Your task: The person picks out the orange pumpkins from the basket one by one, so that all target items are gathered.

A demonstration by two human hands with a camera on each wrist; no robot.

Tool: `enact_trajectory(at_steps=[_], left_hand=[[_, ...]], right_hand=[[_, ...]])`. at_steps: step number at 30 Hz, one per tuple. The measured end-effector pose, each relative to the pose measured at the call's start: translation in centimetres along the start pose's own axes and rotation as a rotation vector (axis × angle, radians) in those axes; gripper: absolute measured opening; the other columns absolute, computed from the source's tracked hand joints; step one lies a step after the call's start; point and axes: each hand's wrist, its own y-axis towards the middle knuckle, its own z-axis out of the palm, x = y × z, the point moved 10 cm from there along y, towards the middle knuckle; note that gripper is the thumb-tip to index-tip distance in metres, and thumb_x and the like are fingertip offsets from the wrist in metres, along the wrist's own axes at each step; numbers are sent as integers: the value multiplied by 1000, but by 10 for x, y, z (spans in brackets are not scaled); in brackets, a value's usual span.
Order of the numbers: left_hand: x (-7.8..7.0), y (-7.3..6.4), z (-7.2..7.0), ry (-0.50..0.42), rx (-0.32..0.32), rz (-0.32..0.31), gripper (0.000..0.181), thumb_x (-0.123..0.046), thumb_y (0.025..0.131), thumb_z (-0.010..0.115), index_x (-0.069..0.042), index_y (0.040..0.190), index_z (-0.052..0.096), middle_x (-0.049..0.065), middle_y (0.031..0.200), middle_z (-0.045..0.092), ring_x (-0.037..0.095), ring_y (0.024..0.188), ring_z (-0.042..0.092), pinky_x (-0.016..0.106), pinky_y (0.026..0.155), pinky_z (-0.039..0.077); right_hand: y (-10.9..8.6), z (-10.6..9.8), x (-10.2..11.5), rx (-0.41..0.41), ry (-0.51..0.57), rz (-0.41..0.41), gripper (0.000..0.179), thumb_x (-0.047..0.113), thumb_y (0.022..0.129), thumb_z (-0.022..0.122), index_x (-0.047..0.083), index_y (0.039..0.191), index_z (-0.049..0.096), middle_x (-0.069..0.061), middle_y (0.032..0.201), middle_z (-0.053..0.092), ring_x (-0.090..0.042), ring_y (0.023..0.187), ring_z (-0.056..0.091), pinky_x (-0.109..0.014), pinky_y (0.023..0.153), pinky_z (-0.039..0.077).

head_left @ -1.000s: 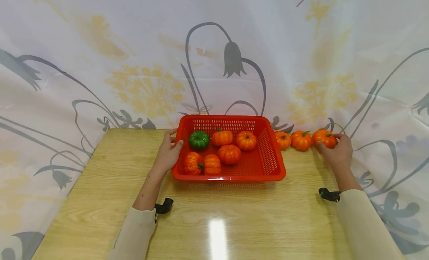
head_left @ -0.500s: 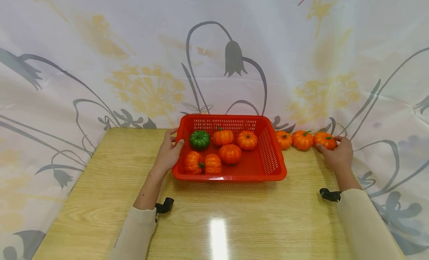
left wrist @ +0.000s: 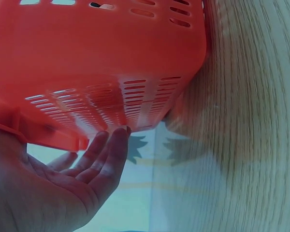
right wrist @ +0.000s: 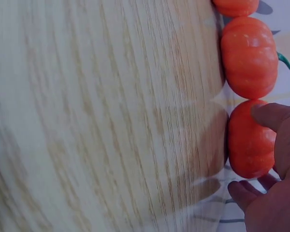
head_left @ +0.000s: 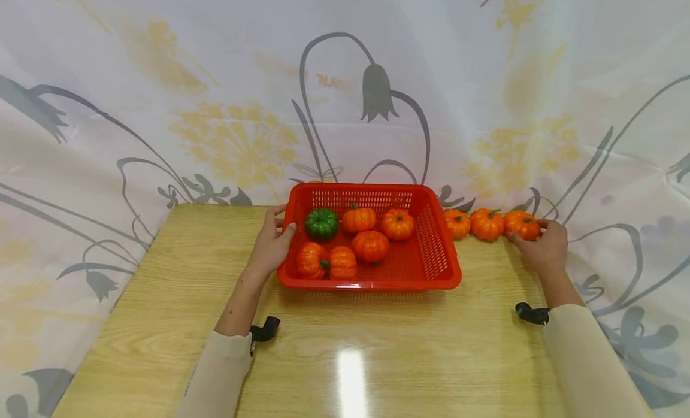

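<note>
We're seeing the left hand (head_left: 272,247) gripping the red basket (head_left: 366,285) at its left rim, thumb over the edge, fingers along the outside wall. Right hand (head_left: 547,247) is grasping the end pumpkin (head_left: 521,226), an orange one: thumb is touching its near side, fingers are curling around the right. That one is sitting on the wooden surface (head_left: 420,346), rightmost in a row of three, touching the middle pumpkin (head_left: 487,225). The inner pumpkin (head_left: 457,224) is sitting partly hidden by the basket's right rim; we're not able to tell if they're touching. In the basket we're counting a green pumpkin (head_left: 321,224) at back left plus five orange pumpkins (head_left: 370,247), two lying at front left. Floral sheet (head_left: 237,142) is filling the background.
</note>
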Motion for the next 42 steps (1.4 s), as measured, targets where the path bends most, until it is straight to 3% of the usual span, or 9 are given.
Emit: enact_trajectory(at_steps=[8, 18, 23, 29, 30, 33, 36, 42], left_hand=[[2, -3, -1, 8, 1, -13, 55, -20, 112, 50, -14, 163, 31, 24, 142, 54, 41, 121, 64, 55, 96, 59], [0, 0, 2, -8, -1, 5, 55, -20, 112, 51, -14, 163, 31, 23, 141, 55, 40, 118, 65, 54, 94, 60], [0, 1, 3, -11, 1, 10, 54, -19, 112, 50, -13, 162, 31, 24, 140, 55, 40, 117, 66, 51, 92, 60], [0, -1, 2, 5, -1, 5, 54, -20, 112, 51, -14, 163, 32, 23, 140, 55, 40, 116, 66, 50, 92, 58], [0, -2, 2, 7, -1, 4, 54, -20, 112, 51, -14, 163, 31, 23, 140, 55, 40, 117, 66, 50, 93, 58], [0, -1, 2, 4, 5, 9, 55, -20, 112, 50, -14, 163, 31, 24, 140, 54, 41, 116, 65, 51, 93, 58], [-1, -1, 2, 6, 3, 11, 54, -20, 112, 50, -14, 163, 31, 24, 140, 54, 41, 116, 66, 50, 92, 58], [1, 0, 0, 10, -2, 11, 54, -21, 113, 49, -14, 163, 31, 24, 140, 55, 40, 116, 65, 49, 92, 59]], right_hand=[[-10, 1, 9, 14, -29, -65, 82, 26, 97, 73, -24, 148, 33, -46, 145, 36, -61, 134, 36, -69, 115, 34], [-32, -11, 36, -42, 46, -146, 84, 22, 94, 77, -15, 154, 32, -41, 151, 34, -58, 139, 35, -67, 119, 31], [-50, -15, 60, -61, 102, -205, 80, 20, 95, 75, -12, 155, 34, -37, 152, 36, -58, 138, 36, -69, 117, 31], [-79, -15, 104, -69, 163, -339, 70, 15, 96, 76, -9, 152, 41, -33, 147, 44, -56, 132, 42, -69, 113, 33], [-83, -15, 111, -65, 165, -360, 68, 14, 96, 76, -8, 151, 42, -32, 147, 45, -55, 132, 43, -64, 115, 35], [-96, -14, 131, -51, 170, -426, 65, 9, 95, 77, -7, 149, 45, -29, 144, 49, -51, 132, 47, -34, 119, 38], [-108, -11, 153, -34, 173, -507, 64, 5, 91, 80, -6, 146, 49, -26, 142, 53, -47, 129, 51, -11, 106, 33], [-132, 3, 198, 25, 182, -681, 66, 0, 85, 84, -4, 143, 54, -21, 139, 58, -40, 126, 54, -16, 106, 35]])
